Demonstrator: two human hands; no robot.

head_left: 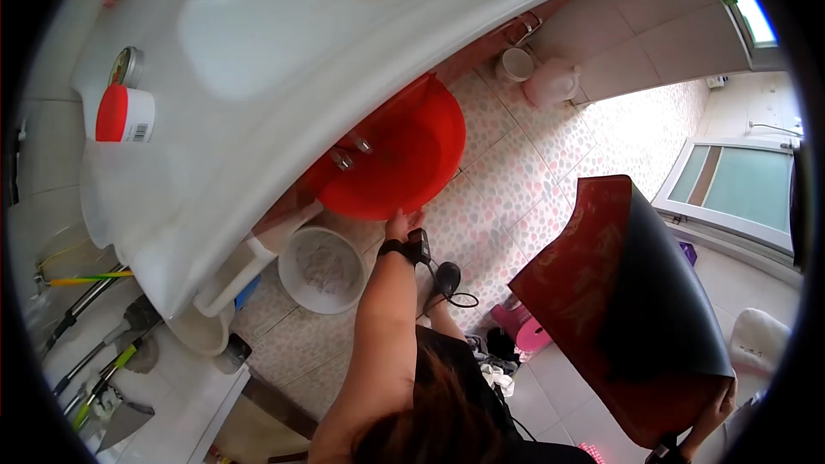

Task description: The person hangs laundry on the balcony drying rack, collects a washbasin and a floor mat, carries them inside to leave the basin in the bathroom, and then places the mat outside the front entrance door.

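My left hand point(404, 222) is at the near rim of a large red basin point(443, 155), its fingers closed at the edge and partly hidden. A black strap with a small device point(418, 245) is around that wrist. At the far right, my right hand point(718, 412) grips the lower corner of a floor mat point(563, 271). The mat has a dark red patterned face and a smooth black back, and it hangs bent in the air.
A white sink point(284, 51) with a drain spans the top. A white bucket point(322, 271) stands beside the basin. Brushes point(137, 318) lie at lower left. A pink plastic stool point(520, 326) and a glazed door point(730, 185) are to the right.
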